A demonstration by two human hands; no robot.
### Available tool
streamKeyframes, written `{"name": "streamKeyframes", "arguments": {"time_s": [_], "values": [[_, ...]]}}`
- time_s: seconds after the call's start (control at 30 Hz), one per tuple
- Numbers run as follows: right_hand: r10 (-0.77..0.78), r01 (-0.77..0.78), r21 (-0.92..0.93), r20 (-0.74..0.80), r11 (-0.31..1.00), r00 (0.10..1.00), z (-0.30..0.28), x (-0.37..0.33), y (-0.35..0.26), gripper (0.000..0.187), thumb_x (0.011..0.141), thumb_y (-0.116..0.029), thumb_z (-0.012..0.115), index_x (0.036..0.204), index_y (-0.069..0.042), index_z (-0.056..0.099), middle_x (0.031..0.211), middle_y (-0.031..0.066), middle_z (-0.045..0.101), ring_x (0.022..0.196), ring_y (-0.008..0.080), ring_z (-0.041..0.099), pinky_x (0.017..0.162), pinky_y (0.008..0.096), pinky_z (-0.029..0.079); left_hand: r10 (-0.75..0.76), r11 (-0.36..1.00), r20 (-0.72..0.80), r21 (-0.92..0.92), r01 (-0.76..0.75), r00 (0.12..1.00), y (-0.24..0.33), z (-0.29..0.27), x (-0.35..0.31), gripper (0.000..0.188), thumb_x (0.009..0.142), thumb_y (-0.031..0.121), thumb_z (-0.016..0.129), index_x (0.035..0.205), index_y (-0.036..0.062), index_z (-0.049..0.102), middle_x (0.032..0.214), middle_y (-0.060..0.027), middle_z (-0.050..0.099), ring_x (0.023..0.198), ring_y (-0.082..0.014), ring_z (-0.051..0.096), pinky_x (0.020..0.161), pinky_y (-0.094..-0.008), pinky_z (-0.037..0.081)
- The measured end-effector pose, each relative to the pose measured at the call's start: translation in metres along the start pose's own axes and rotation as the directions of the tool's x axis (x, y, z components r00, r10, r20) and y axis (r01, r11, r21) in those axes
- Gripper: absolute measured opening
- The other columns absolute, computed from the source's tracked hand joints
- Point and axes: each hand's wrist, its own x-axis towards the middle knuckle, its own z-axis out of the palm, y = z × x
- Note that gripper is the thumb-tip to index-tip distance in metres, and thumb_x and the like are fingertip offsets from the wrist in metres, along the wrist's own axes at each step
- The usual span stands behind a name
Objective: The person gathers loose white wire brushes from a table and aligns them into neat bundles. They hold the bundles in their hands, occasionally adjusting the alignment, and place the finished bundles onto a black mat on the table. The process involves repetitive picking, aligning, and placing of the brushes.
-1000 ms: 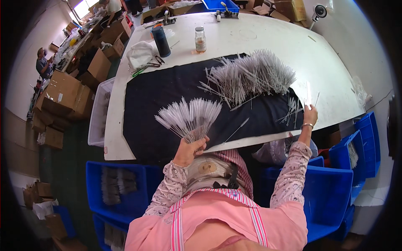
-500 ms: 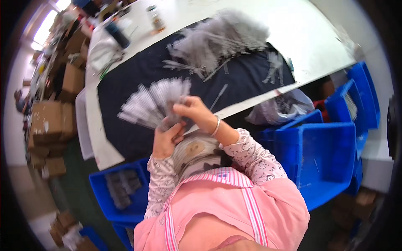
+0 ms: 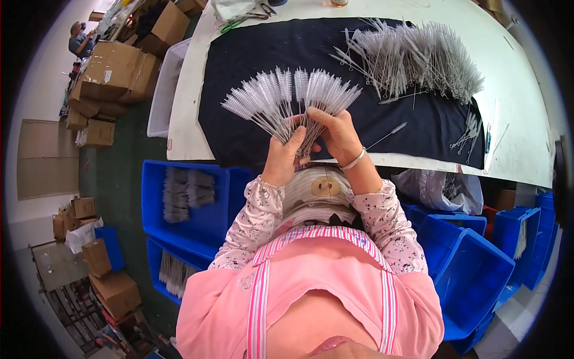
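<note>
A fanned bunch of small white-bristled wire brushes (image 3: 263,99) spreads out between my hands, over the near part of a dark cloth (image 3: 239,57). My left hand (image 3: 286,157) is closed round the wire stems on the left of the fan. My right hand (image 3: 338,136) grips the stems on the right, its thumb lying across them. A narrow gap shows near the fan's middle. On the far right of the cloth lies a big heap of the same brushes (image 3: 412,60). One single brush (image 3: 387,135) rests by the cloth's near edge, right of my right hand.
A few brushes (image 3: 469,134) lie at the cloth's right end. Blue bins (image 3: 224,197) stand at my left, some holding brushes; more blue bins (image 3: 478,269) and a clear plastic bag (image 3: 439,188) are at my right. Cardboard boxes (image 3: 110,69) and a distant person (image 3: 81,40) are at the left.
My view has swung toward the left, so the table appears shifted right. The brush fan is spread wider and parted near its middle, with my hands still on the stems.
</note>
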Motion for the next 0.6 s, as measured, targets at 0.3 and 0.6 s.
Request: {"name": "streamKeyframes", "arguments": {"time_s": [0.3,0.6], "values": [[-0.021,0.014,-0.071,-0.102,0.997,0.995,0.010,0.003,0.003,0.015,0.081,-0.005,0.066,0.094,0.002,0.062,0.082,0.0086,0.066,0.066,0.0167,0.064,0.052,0.0272,0.050,-0.028,0.999,-0.003,-0.021,0.028,1.000,-0.005,-0.008,0.003,0.029,0.091,0.019,0.059,0.116,0.0102,0.048,0.100,-0.0076,0.065,0.073,-0.0177,0.064,0.047,-0.0228,0.040],[-0.029,0.028,-0.105,-0.015,0.994,0.999,-0.005,0.012,0.009,0.025,0.081,-0.007,0.067,0.104,0.002,0.060,0.086,0.0059,0.064,0.072,0.0137,0.061,0.062,0.0265,0.048,-0.036,0.988,0.004,-0.153,0.036,0.999,-0.005,-0.017,0.010,0.015,0.092,0.013,0.056,0.104,0.0097,0.047,0.096,-0.0070,0.064,0.071,-0.0171,0.063,0.050,-0.0233,0.042]]}}
